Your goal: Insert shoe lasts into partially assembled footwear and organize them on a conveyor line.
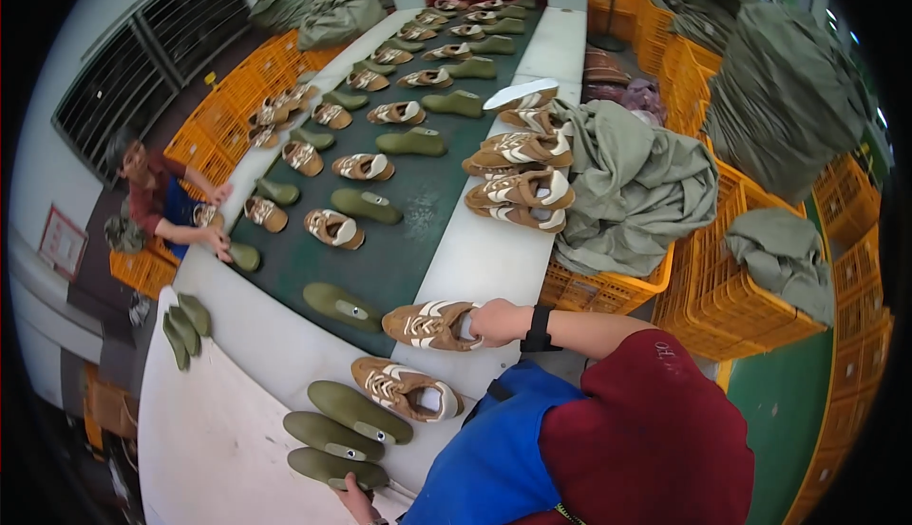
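Observation:
My right hand (501, 323) grips the heel end of a brown sneaker (426, 325) with white stripes and laces, its fingers closed at the shoe's opening. A matching sneaker (391, 384) lies nearer to me on the white table. At the lower edge my left hand (357, 498) is closed on the heel end of a green shoe last (328, 466). Two more green lasts (359, 412) lie side by side just beyond it. Another green last (342, 306) rests on the dark green conveyor belt, left of the sneaker in my right hand.
Rows of sneakers and lasts cover the belt (427, 221). Brown sneakers (518, 169) are stacked on the right ledge, beside a grey-green cloth (632, 183) over orange crates (608, 287). Across the belt, a co-worker (157, 192) reaches toward a last (245, 257). Several lasts (185, 330) lie at left.

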`<state>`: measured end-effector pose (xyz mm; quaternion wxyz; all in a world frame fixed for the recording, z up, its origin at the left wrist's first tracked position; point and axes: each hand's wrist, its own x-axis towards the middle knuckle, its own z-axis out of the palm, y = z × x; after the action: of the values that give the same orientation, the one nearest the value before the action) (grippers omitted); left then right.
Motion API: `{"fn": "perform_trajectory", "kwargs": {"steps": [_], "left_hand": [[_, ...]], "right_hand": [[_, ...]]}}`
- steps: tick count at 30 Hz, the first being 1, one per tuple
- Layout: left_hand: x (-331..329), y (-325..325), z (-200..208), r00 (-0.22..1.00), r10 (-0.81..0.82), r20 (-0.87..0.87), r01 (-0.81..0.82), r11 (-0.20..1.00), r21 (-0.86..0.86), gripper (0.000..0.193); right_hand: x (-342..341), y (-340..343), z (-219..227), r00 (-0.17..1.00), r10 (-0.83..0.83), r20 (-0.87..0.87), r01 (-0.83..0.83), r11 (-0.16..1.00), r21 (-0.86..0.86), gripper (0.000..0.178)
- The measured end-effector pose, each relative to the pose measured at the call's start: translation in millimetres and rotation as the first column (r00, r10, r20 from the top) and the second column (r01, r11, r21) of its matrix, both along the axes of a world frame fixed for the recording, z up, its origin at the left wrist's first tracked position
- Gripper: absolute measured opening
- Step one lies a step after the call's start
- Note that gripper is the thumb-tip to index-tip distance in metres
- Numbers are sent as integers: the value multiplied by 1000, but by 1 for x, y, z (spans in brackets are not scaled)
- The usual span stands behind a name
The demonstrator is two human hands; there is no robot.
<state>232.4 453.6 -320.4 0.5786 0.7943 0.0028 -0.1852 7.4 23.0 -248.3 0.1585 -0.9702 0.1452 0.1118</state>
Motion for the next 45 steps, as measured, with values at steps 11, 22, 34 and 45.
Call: {"fn": "perform_trajectory", "kwargs": {"steps": [11, 22, 34, 45], "left_hand": [[33, 9, 6, 902, -348, 256, 167, 827, 536, 53], [-40, -78, 145, 972, -219, 89, 233, 949, -211, 47], [-33, -47, 127, 963, -269, 3, 200, 707, -678, 74], [-33, -68, 142, 997, -14, 77, 47, 895, -443, 27]], "right_hand": [[-16, 11, 4, 980, -77, 184, 69, 996, 48, 18], [11, 62, 91, 790, -200, 579, -253, 755, 605, 21], [42, 88, 122, 741, 435, 511, -671, 501, 547, 20], [35, 105, 120, 653, 425, 627, -704, 644, 298, 23]]}}
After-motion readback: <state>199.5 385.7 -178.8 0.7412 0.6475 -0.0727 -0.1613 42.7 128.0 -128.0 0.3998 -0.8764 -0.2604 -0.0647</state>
